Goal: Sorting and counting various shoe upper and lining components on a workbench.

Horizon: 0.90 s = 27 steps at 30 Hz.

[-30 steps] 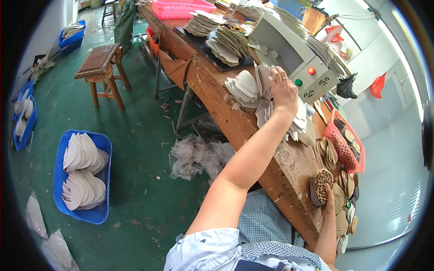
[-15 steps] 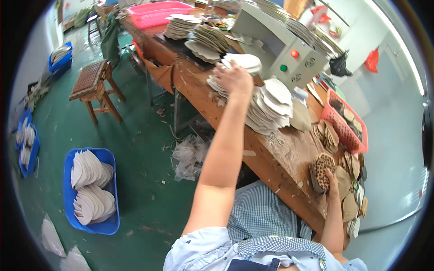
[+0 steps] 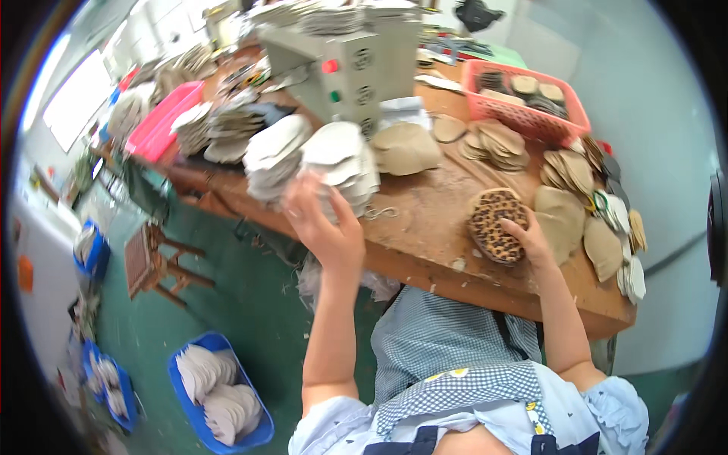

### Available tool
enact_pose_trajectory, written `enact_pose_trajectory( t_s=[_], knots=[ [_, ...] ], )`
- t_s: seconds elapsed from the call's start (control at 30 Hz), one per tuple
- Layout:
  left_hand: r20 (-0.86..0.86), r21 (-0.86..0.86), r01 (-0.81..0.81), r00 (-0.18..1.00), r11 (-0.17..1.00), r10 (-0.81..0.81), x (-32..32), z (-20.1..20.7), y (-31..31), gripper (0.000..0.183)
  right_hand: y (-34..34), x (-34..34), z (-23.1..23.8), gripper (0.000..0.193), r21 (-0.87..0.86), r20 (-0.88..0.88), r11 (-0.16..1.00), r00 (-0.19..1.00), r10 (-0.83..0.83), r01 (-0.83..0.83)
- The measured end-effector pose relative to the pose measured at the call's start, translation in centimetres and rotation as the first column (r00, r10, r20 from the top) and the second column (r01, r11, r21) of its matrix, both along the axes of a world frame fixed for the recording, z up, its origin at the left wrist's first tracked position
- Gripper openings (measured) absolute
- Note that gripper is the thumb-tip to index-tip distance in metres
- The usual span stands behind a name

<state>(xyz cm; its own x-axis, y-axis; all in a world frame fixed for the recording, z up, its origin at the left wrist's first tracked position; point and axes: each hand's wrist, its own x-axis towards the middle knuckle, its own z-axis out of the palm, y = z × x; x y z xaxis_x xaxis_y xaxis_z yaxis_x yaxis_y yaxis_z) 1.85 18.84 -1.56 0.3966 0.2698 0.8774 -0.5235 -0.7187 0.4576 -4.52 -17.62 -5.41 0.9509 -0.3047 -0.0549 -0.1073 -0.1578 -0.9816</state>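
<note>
My left hand (image 3: 324, 224) is raised at the near side of two stacks of white cut pieces. Its fingers are apart, slightly smeared, and nothing shows in them. The left white stack (image 3: 274, 155) stands close beside the right white stack (image 3: 337, 155); the fingertips overlap the stacks in view, so I cannot tell if they touch. My right hand (image 3: 531, 239) grips a thick stack of leopard-print pieces (image 3: 497, 224) at its right side, thumb on top, near the table's front edge. Tan cut pieces (image 3: 557, 216) lie to the right of this hand.
A grey machine box (image 3: 353, 83) with red and green buttons stands behind the white stacks. Beyond the tan piles (image 3: 497, 144) is a pink basket (image 3: 580, 129). Green-handled scissors (image 3: 600, 205) lie at right. A blue bin (image 3: 262, 425) and wooden stool (image 3: 144, 262) stand on the floor.
The view has turned to the right. My left hand has come off the far-left white stack and moved back toward me. My right hand still holds the leopard-print stack.
</note>
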Motion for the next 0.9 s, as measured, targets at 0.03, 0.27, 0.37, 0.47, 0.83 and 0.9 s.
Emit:
enact_pose_trajectory(
  t_s=[0.03, 0.27, 0.37, 0.47, 0.83, 0.9],
  knots=[
    [-0.056, 0.047, 0.170, 0.984, 0.984, -0.167, -1.5, -1.1, -2.3, 0.033, 0.6, 0.0, 0.1, 0.092, 0.025, 0.007, 1.000, 1.000, 0.011, -0.011],
    [-0.725, -0.103, 0.529, 0.539, 0.842, -0.428, -5.8, -5.0, -13.7, 0.063, 1.6, -0.4, 0.4, 0.128, 0.176, 0.072, 0.980, 0.994, 0.077, -0.089],
    [-0.792, -0.238, 0.589, 0.341, 0.772, -0.505, -5.5, -4.0, -15.9, 0.084, 0.6, -0.6, -0.8, 0.126, 0.202, 0.215, 0.965, 0.969, 0.125, -0.170],
    [-0.509, -0.574, 0.592, 0.282, 0.565, -0.813, -4.9, -4.4, -17.0, 0.093, 0.1, -0.7, 0.9, 0.127, 0.062, 0.306, 0.982, 0.940, 0.151, -0.178],
    [-0.611, -0.155, 0.604, 0.564, 0.782, -0.556, -5.4, -9.3, -18.2, 0.087, -2.7, 0.9, 0.1, 0.119, -0.234, 0.455, 0.893, 0.768, 0.451, -0.385],
    [-0.627, -0.321, 0.582, 0.461, 0.747, -0.628, -5.7, -9.5, -17.4, 0.090, -1.5, 0.7, 0.2, 0.118, -0.102, 0.424, 0.867, 0.767, 0.481, -0.487]
  ],
)
